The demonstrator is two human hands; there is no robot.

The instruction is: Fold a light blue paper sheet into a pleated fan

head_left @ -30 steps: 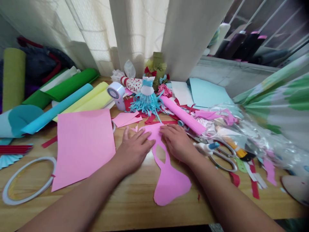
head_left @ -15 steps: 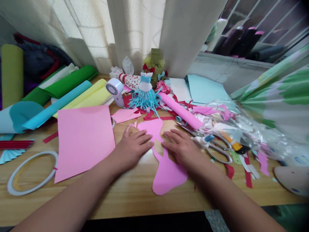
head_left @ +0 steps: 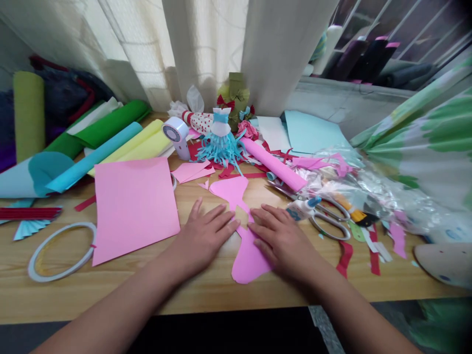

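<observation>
Left to right along the desk: one ring of tape, lying flat; one pink paper sheet, set at a slight tilt; one pink paper cutout, between the two hands; one pair of scissors, loops toward 4 o'clock. One paper dress figure stands beyond the cutout, at 12 o'clock.

Cutout lies flat near the desk's front edge, long axis running about 12 to 6, wide lobe at 6 o'clock.

The left hand lies palm down, fingers pointing toward 2 o'clock, tips at the cutout's edge. The right hand lies palm down on the cutout's lower part, fingers toward 10 o'clock. Both grips flat open, pressing, holding nothing.
</observation>
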